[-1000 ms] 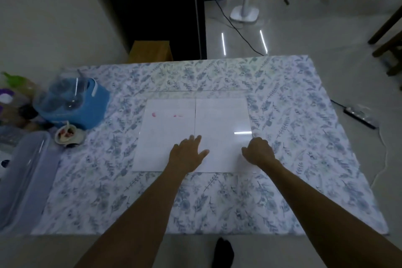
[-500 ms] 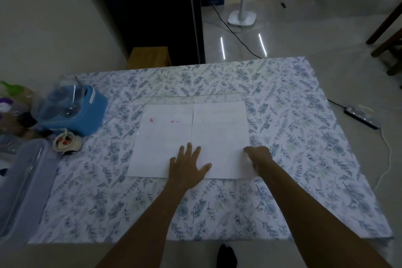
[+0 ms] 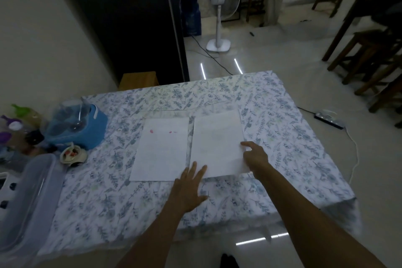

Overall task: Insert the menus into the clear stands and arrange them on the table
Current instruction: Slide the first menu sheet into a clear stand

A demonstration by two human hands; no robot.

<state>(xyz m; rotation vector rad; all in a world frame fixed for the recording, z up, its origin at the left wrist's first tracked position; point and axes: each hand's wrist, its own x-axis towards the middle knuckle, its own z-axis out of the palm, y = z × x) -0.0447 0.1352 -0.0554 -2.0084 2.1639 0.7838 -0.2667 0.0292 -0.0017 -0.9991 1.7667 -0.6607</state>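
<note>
Two white menu sheets lie flat on the floral tablecloth [image 3: 282, 137]. The left menu [image 3: 161, 150] has small pink marks near its far edge. The right menu [image 3: 217, 141] lies a narrow gap away, its near right corner slightly raised. A faint clear plastic edge [image 3: 195, 109] shows just beyond the sheets' far edges; I cannot make out a stand's shape. My left hand [image 3: 189, 189] rests flat with fingers spread, at the near edge between the two sheets. My right hand [image 3: 254, 154] grips the right menu's right edge.
A blue container [image 3: 87, 130], a small bowl [image 3: 72, 154], a clear plastic box [image 3: 28, 198] and bottles [image 3: 15, 128] crowd the table's left side. On the floor beyond stand a fan [image 3: 218, 43] and wooden stools [image 3: 369, 54]; a power strip [image 3: 329, 120] lies to the right.
The right menu has slid to the right, opening a gap from the left one. My left hand drew back to the sheets' near edge. My right hand moved up the right edge.
</note>
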